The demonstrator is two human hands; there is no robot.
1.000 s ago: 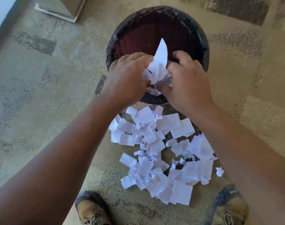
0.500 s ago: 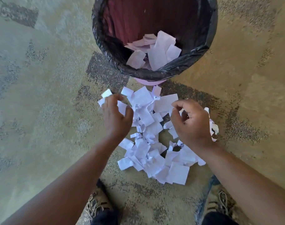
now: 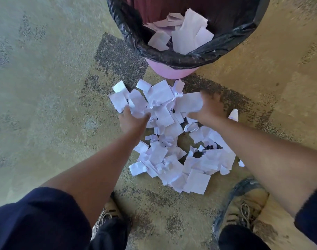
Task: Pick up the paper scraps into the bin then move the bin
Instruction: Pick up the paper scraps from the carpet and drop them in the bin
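Observation:
A pink bin (image 3: 169, 70) lined with a black bag (image 3: 181, 57) stands on the carpet at the top, with several white scraps (image 3: 183, 36) inside. A pile of white paper scraps (image 3: 165, 152) lies on the floor just in front of it. My left hand (image 3: 131, 120) presses into the far left of the pile, fingers closing around scraps. On the far right of the pile, my right hand (image 3: 207, 110) curls around a large scrap (image 3: 188, 102). Both hands look blurred and their fingertips are hidden by paper.
Patterned beige and grey carpet (image 3: 45, 105) spreads all around. My two tan shoes (image 3: 244, 210) stand just behind the pile, the left shoe (image 3: 109, 213) partly under my arm. One stray scrap (image 3: 233, 114) lies right of my right hand.
One second ago both hands held scraps over the bin and dropped them in. They then came down to the floor pile and now close on its far part.

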